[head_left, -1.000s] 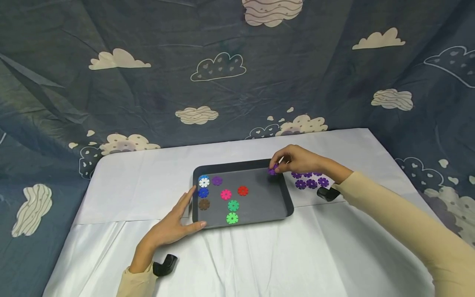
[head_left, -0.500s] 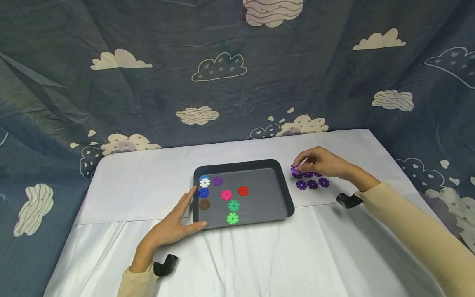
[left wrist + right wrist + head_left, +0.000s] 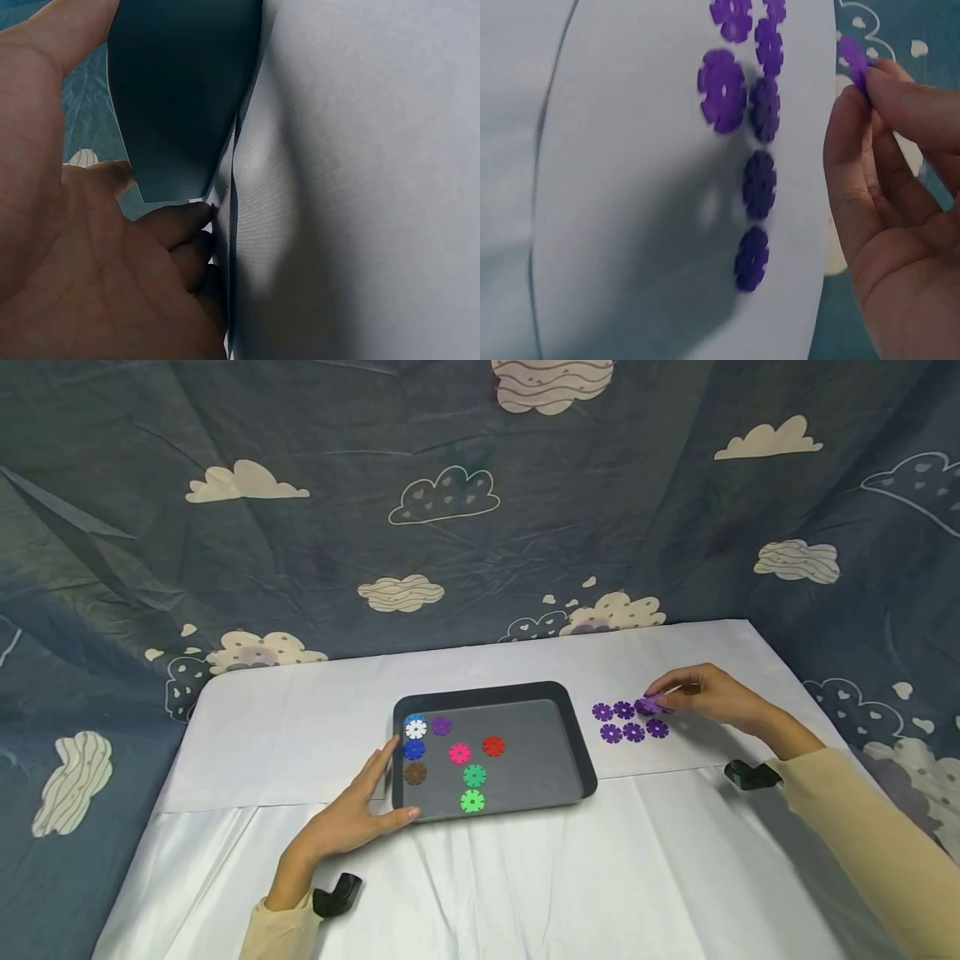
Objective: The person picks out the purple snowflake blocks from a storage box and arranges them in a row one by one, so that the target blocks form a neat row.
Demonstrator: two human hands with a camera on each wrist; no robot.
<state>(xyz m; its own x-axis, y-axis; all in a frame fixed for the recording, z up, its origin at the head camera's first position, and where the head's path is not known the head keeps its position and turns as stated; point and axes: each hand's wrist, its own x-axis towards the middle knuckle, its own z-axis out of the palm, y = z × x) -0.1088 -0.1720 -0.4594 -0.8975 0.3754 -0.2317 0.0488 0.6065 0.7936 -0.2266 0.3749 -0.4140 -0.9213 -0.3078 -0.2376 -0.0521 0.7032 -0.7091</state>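
Observation:
My right hand (image 3: 712,697) pinches a purple notched disc (image 3: 853,60) between thumb and fingertips, just above the back right of a group on the white cloth. Several purple notched discs (image 3: 633,732) lie there in two short rows. My left hand (image 3: 345,818) rests at the near left corner of a dark grey tray (image 3: 536,752), fingers along its left side and thumb on its near rim. In the left wrist view the tray wall (image 3: 184,97) stands between thumb and fingers. Inside the tray lie a red disc (image 3: 492,746), a pink disc (image 3: 460,753) and several others.
The left part of the tray holds a white disc (image 3: 416,729), a brown disc (image 3: 415,773) and a bright green disc (image 3: 472,801). White cloth (image 3: 525,877) covers the table. A dark curtain (image 3: 322,552) with cloud prints hangs behind it.
My right hand has moved right from the tray's far right corner, across the purple group to its back right, with a purple disc in its fingers. The left hand and tray stay put.

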